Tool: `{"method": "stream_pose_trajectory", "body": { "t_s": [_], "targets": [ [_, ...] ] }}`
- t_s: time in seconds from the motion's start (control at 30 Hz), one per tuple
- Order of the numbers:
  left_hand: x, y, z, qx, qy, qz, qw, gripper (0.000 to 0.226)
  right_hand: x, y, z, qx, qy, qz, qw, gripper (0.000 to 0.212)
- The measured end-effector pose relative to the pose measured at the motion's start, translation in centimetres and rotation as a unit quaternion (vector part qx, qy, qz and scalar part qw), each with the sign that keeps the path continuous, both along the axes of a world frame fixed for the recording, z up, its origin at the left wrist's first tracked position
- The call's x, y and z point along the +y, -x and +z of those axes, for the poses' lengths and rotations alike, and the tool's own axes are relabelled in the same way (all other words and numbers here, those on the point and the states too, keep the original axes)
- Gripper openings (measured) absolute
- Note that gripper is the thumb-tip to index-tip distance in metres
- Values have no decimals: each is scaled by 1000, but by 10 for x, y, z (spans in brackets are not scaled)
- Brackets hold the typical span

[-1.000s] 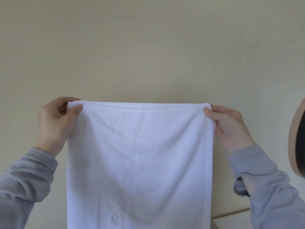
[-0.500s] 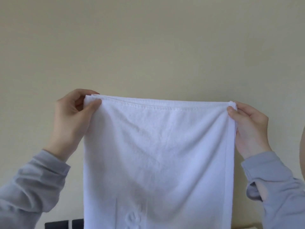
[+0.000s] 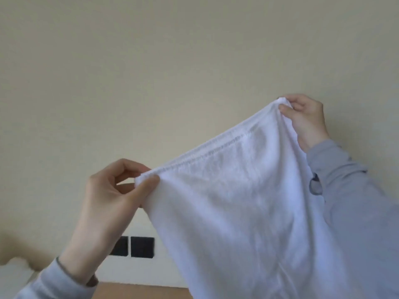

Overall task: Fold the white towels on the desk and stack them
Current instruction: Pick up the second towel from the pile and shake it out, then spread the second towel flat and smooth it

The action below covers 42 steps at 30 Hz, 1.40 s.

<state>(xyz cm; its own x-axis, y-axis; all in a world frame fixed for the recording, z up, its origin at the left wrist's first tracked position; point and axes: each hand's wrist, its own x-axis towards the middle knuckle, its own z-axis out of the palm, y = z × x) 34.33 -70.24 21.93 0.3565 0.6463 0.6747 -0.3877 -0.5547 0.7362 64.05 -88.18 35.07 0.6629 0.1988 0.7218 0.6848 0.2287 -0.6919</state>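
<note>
I hold one white towel (image 3: 248,201) up in the air in front of a plain wall. My left hand (image 3: 112,201) pinches its top left corner between thumb and fingers. My right hand (image 3: 306,119) pinches the top right corner, much higher than the left. The hemmed top edge slopes up from left to right. The towel hangs down past the bottom of the view, so its lower end is hidden. Both arms wear grey sleeves.
Two black wall plates (image 3: 133,247) sit low on the cream wall behind my left wrist. A strip of brown desk top (image 3: 140,291) shows at the bottom. Something white and blurred (image 3: 15,275) lies at the lower left.
The towel's top edge was level; now it is tilted, with my right hand raised and my left hand lowered. The view has shifted, and the wall plates and the desk have come into sight.
</note>
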Motion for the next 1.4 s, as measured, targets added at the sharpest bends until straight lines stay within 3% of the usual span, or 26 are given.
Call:
{"method": "stream_pose_trajectory", "body": {
  "t_s": [0.17,0.4,0.63,0.77,0.87,0.93,1.0,1.07,1.17,1.27,1.4],
  "targets": [
    [22,55,-147,111,138,107,978,13,118,4,-156,72,160,117,978,23],
    [50,149,-325,252,292,244,889,27,262,89,-404,177,308,210,911,19],
    [109,232,-415,313,377,312,814,24,383,182,-525,137,407,262,864,20],
    [124,262,-453,371,407,328,767,17,418,214,-582,114,478,289,821,21],
    [131,273,-464,404,419,310,751,4,434,226,-612,101,507,280,809,26],
    [140,270,-472,456,396,323,728,15,440,230,-625,71,517,262,811,26],
    [149,254,-482,501,310,384,711,30,443,234,-634,12,522,237,819,28],
    [152,221,-480,496,208,396,744,40,435,238,-636,-89,512,193,832,35],
    [161,175,-481,491,113,341,794,27,423,244,-635,-240,436,192,846,41],
    [175,157,-491,523,109,337,775,36,418,242,-634,-367,409,253,796,36],
    [183,166,-505,508,106,343,783,36,421,236,-626,-430,414,286,750,21]
  ]
}}
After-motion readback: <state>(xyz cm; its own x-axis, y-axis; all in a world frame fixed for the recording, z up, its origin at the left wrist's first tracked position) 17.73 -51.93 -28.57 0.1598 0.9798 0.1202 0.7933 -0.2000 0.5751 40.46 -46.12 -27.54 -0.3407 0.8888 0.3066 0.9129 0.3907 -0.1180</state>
